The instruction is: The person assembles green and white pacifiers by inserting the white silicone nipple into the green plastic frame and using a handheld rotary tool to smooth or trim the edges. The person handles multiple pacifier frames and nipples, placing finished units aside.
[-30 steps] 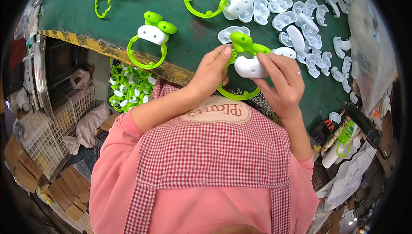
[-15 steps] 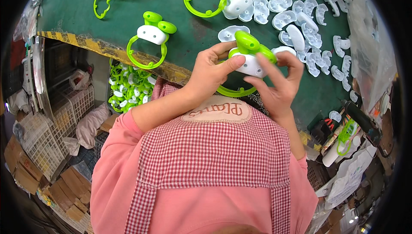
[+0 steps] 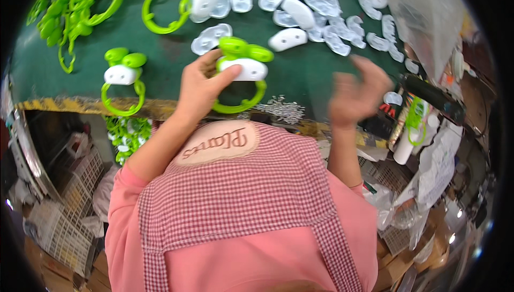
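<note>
Green-and-white ring piece (image 3: pixel 250 70), its left side partly hidden, is pinched in your left hand (image 3: pixel 204 83) by the table's (image 3: pixel 166 80) near edge; your right hand (image 3: pixel 357 91) blurs, thumb and fingers apart.

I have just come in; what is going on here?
The person's left hand holds a green ring with a white piece on it. The right hand, blurred, is off to the right, with nothing visible in it. Small silvery pieces lie near the edge of the green table, with loose white pieces farther back and a similar ring at the left.
</note>
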`<state>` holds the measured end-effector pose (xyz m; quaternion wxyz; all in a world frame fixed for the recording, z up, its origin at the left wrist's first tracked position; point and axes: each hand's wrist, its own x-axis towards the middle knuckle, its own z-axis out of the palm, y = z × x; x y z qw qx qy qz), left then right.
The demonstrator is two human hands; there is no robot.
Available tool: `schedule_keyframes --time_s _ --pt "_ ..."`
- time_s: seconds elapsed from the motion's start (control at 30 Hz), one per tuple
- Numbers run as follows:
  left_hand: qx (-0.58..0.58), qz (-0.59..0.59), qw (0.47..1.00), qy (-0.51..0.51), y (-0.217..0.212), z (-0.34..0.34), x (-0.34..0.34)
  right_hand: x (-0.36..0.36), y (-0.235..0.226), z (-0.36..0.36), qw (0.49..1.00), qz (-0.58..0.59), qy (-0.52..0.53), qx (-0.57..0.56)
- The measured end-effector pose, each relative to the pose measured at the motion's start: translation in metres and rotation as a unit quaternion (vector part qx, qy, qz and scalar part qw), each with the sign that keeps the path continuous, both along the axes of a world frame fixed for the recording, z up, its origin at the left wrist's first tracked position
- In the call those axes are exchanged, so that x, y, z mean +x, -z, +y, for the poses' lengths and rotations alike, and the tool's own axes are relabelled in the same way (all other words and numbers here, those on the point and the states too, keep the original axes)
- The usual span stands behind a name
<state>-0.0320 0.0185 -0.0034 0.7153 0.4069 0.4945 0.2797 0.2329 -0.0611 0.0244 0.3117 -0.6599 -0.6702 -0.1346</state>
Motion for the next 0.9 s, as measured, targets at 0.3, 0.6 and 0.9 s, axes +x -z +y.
schedule_keyframes --time_s 0.3,0.6,0.9 --pt "0.217 0.223 0.948 0.061 0.008 0.011 -0.007 0.154 0.021 -0.04 0.877 0.406 0.119 0.227" --pt "0.283 0.26 0.922 0.044 0.01 0.003 0.006 0.019 -0.007 -0.029 0.722 0.656 -0.218 0.037" --pt "0.531 0.167 0.818 0.146 -0.015 -0.016 0.02 -0.037 0.006 -0.049 0.746 0.653 -0.127 0.022"
